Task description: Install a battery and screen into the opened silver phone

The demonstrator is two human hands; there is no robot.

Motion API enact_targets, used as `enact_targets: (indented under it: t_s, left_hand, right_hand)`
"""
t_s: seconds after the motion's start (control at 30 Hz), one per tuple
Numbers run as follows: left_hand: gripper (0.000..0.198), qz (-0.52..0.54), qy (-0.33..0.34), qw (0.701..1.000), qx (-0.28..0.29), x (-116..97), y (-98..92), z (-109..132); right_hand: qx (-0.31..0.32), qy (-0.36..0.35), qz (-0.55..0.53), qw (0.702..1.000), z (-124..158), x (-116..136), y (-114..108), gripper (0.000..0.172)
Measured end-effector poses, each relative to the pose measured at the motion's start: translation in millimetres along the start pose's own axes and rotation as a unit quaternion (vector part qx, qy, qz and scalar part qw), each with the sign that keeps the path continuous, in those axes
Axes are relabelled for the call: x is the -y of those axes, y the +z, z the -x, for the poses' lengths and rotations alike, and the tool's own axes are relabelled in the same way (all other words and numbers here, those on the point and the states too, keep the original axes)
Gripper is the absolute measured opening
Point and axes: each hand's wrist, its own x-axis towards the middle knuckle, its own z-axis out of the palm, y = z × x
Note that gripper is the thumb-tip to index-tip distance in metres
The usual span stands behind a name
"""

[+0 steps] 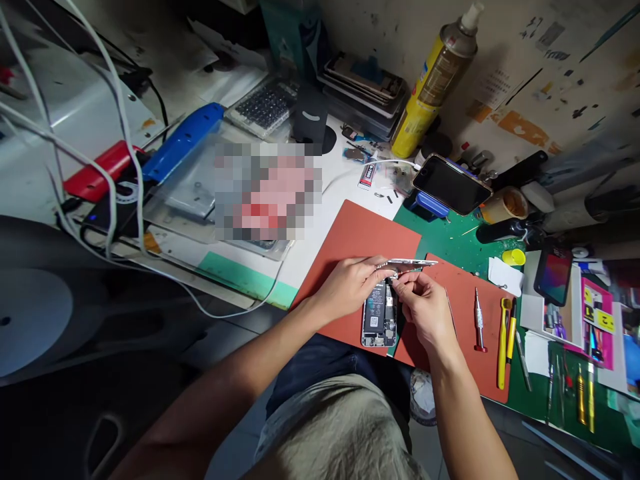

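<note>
An opened phone point(374, 319) lies on the reddish-brown mat at the table's front edge, its black battery and inner parts showing. Its screen panel point(413, 263) is raised at the far end and seen nearly edge-on. My left hand point(345, 285) grips the panel's left side between closed fingers. Close beside it, my right hand point(425, 308) has thumb and fingertips pinched together at the phone's top end, below the panel. Whatever sits between those right fingertips is too small and covered to make out.
On the right mat lie a silver screwdriver point(479, 320) and a yellow-handled tool point(503, 343). Another phone point(453, 183) leans on a blue stand behind. A yellow spray can point(434, 80) stands at the wall. White cables point(117, 113) hang at left; a parts box point(553, 293) stands right.
</note>
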Motion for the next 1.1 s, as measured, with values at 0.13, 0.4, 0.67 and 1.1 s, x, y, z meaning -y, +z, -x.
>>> enact_targets:
  t_s: [0.13, 0.4, 0.67, 1.1]
  left_hand:
    - [0.029, 0.006, -0.006, 1.000, 0.004, -1.4, -0.2, -2.5]
    - [0.030, -0.025, -0.002, 1.000, 0.003, 1.8, 4.6, -3.9]
    - [0.027, -0.012, 0.017, 1.000, 0.003, 2.4, 6.3, -1.9]
    - [0.027, -0.015, 0.017, 1.000, 0.020, 1.9, 5.5, -2.0]
  right_hand:
    - [-0.009, 0.004, 0.005, 1.000, -1.4, 1.7, 1.4, 0.042]
    - [-0.010, -0.003, 0.014, 1.000, -2.9, -1.3, -1.9, 0.040]
    - [-0.011, -0.001, 0.027, 1.000, -2.5, 1.4, -0.8, 0.040]
    - [-0.036, -0.007, 0.048, 0.998, 0.0, -0.3, 2.5, 0.038]
